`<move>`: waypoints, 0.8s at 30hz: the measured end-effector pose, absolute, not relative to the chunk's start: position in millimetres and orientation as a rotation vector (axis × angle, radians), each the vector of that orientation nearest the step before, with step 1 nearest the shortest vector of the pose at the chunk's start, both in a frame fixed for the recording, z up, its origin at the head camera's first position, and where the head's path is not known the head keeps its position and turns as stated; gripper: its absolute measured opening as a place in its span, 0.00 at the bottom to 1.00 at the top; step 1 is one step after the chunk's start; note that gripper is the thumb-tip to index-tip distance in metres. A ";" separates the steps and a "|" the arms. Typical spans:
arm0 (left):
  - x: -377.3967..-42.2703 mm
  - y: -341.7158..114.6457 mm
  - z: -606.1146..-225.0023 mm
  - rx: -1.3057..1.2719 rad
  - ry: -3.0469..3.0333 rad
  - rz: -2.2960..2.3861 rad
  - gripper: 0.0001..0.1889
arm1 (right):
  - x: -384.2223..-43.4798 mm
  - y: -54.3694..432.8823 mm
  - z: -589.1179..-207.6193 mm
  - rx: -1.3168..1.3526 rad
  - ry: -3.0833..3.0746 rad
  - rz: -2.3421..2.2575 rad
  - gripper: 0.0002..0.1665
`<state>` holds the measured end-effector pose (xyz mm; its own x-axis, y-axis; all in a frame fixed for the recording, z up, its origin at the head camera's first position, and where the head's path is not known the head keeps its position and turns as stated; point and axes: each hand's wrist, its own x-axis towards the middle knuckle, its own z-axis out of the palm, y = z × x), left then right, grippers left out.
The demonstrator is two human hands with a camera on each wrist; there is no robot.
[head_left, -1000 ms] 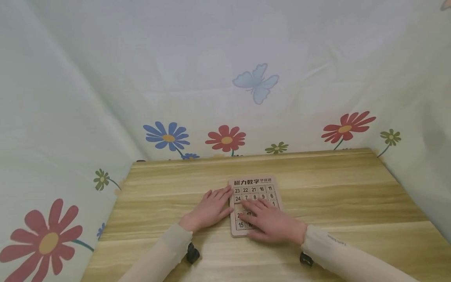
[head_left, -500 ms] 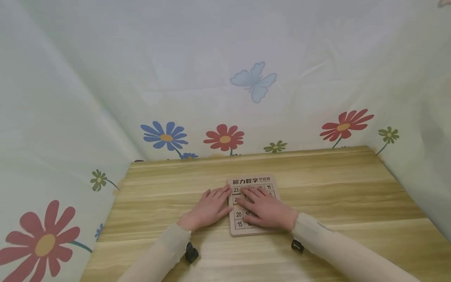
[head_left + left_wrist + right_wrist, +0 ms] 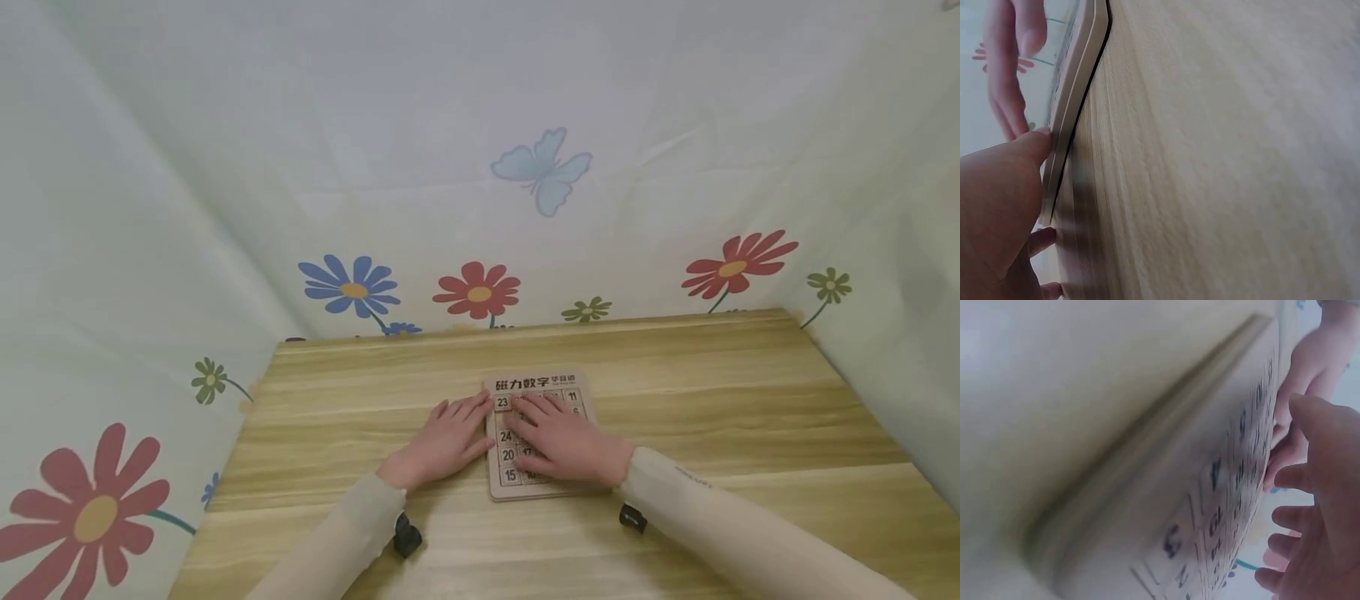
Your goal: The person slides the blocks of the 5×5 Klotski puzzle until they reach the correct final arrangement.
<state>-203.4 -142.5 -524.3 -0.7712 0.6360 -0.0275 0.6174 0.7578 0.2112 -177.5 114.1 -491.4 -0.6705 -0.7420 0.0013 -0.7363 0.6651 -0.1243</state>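
A number sliding puzzle (image 3: 542, 384) with a light wooden frame and numbered tiles lies flat on the table. My left hand (image 3: 444, 442) rests at its left side, thumb and fingertips against the edge; the left wrist view shows the thumb (image 3: 1036, 145) touching that rim. Over the tiles my right hand (image 3: 570, 442) is spread palm down, hiding much of the grid. Its fingers (image 3: 1291, 519) look slightly bent in the right wrist view, holding nothing. The tile marked 24 (image 3: 506, 436) sits above 20, and a bare slot shows between 23 and 24.
The wood-grain table (image 3: 360, 383) stretches around the puzzle on all sides. A white cloth (image 3: 420, 167) printed with flowers and a butterfly hangs behind and beside the table. Dark wrist cameras (image 3: 407, 536) are worn under both wrists.
My right hand has moved up and left over the grid. Tile 24 has slid down one row, so the bare slot now lies above it. My left hand has stayed in place.
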 end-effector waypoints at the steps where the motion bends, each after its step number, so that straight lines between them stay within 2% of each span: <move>1: -203.9 -142.6 -524.2 1.019 2.853 0.286 0.36 | -181.3 112.9 -490.3 -1.235 2.824 -0.185 0.40; 9: -200.5 -142.7 -517.9 1.041 2.835 0.324 0.35 | -197.9 107.2 -489.0 -1.168 2.833 -0.136 0.40; 24: -202.1 -141.9 -520.7 1.022 2.835 0.335 0.35 | -179.0 118.1 -493.3 -1.159 2.812 -0.173 0.40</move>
